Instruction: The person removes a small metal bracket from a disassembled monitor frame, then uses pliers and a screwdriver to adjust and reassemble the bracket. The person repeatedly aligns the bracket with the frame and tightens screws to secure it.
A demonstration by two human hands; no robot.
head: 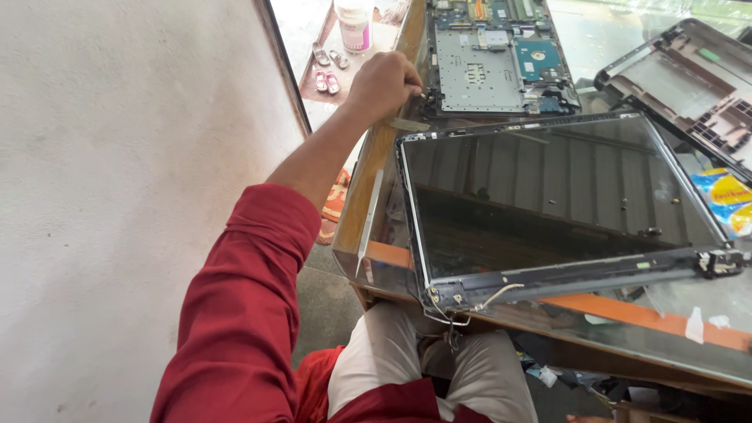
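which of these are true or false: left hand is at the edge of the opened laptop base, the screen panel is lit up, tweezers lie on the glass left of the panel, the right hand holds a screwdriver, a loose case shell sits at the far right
1. The left hand is at the edge of the opened laptop base. True.
2. The laptop screen panel is lit up. False: it is dark and only reflects the surroundings.
3. Tweezers lie on the glass counter left of the panel. True.
4. The right hand holds a screwdriver. False: the right hand is not in view.
5. A loose laptop case shell sits at the far right. True.
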